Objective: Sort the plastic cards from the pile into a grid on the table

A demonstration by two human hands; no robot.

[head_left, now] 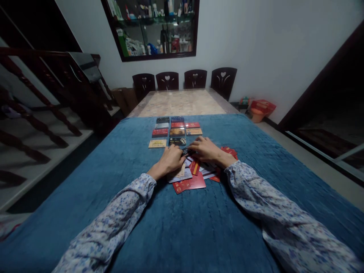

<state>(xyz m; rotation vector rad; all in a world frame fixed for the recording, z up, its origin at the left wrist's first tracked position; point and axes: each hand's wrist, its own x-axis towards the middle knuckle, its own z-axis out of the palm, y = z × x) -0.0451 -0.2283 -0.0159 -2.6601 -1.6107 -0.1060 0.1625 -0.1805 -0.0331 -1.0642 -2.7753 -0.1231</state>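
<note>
A loose pile of cards (192,176), red, white and tan, lies on the blue cloth (182,227) in front of me. My left hand (170,159) rests on the pile's left side with fingers curled, pinching a dark card (186,151) at its tip. My right hand (205,148) lies over the pile's top right, fingers bent and meeting the same dark card. Beyond the hands, several cards (176,129) are laid out face up in neat rows; the tan card (157,143) sits at the near left of them.
The blue cloth covers the near part of a long marble-topped table (182,102). Dark wooden chairs (182,80) line its far end under a wall cabinet (155,28). A stair railing (42,94) stands left; a red bag (260,108) sits on the floor right.
</note>
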